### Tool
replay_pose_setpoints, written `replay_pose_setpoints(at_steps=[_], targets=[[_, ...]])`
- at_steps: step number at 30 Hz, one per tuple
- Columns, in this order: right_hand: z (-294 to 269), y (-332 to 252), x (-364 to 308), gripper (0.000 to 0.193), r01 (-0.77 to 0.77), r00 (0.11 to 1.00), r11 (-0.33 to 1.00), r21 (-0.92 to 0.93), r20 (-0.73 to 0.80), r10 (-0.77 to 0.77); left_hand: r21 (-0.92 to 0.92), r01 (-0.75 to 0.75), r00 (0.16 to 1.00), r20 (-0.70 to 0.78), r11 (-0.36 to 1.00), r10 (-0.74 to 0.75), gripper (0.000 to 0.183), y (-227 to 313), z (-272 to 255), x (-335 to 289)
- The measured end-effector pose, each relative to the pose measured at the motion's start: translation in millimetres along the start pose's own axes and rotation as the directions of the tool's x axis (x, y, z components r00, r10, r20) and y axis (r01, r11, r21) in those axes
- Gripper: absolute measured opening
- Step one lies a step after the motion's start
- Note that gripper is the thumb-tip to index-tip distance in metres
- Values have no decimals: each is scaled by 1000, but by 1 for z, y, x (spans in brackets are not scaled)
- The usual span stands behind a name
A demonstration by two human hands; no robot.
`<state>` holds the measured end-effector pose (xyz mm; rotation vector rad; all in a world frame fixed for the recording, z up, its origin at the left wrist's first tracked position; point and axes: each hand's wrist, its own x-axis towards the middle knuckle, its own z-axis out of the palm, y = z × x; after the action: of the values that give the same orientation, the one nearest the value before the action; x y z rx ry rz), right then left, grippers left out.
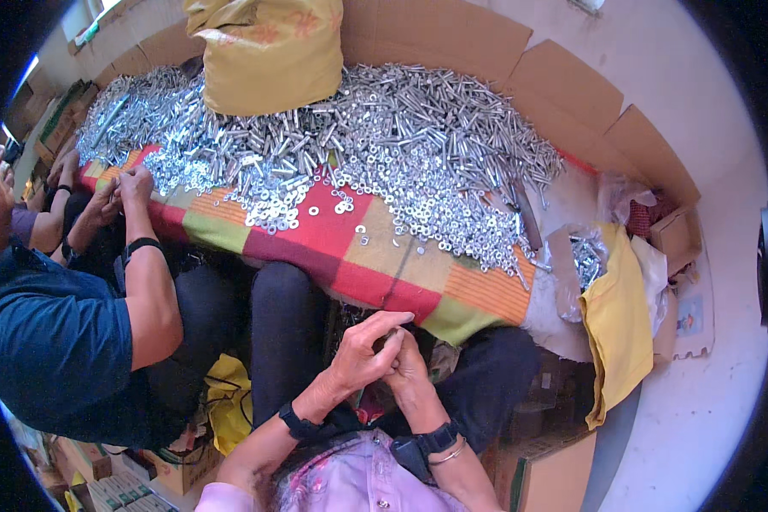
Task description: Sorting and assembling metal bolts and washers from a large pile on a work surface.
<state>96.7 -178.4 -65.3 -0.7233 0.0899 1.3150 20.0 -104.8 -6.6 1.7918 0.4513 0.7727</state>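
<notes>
My two hands meet in front of my lap, just off the near edge of the table. My left hand (363, 352) has its index finger stretched over the top, with thumb and other fingers pinched together against the right. My right hand (410, 365) is closed, its fingers curled in toward the left palm. Whatever sits between them is hidden. Nearest to them is a checked blanket (392, 294) over the table, with loose flat washers (275, 212), a spread of small nuts (452, 224) and a heap of metal bolts or sleeves (452, 107) behind.
A yellow sack (273, 64) stands on the heap. Cardboard sheets (563, 90) edge the table's back. At right are an open bag of metal parts (587, 260) and a yellow cloth (614, 316). A co-worker in a dark shirt (60, 328) sits at left, hands raised together.
</notes>
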Motion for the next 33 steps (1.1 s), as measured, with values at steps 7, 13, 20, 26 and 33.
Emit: replay_pose_setpoints(at_steps=[7, 13, 20, 26, 33], targets=[[50, -2, -20, 12, -87, 996, 971, -224, -13, 86, 65, 53, 996, 72, 996, -58, 41, -30, -24, -20], [61, -38, -37, 13, 63, 998, 991, -115, 29, -61, -420, 261, 962, 44, 869, -268, 45, -32, -31, -36], [66, -24, -44, 8, 42, 999, 976, -213, -22, -48, -414, 343, 939, 137, 843, -315, 40, -19, -29, -46], [68, -28, -42, 11, 329, 885, 600, -730, 18, -465, -471, 356, 926, 63, 807, -372, 23, -7, -35, -44], [51, -14, -35, 11, 389, 708, -143, -910, 394, -586, -507, 455, 885, 163, 732, -436, 15, -2, -36, -47]])
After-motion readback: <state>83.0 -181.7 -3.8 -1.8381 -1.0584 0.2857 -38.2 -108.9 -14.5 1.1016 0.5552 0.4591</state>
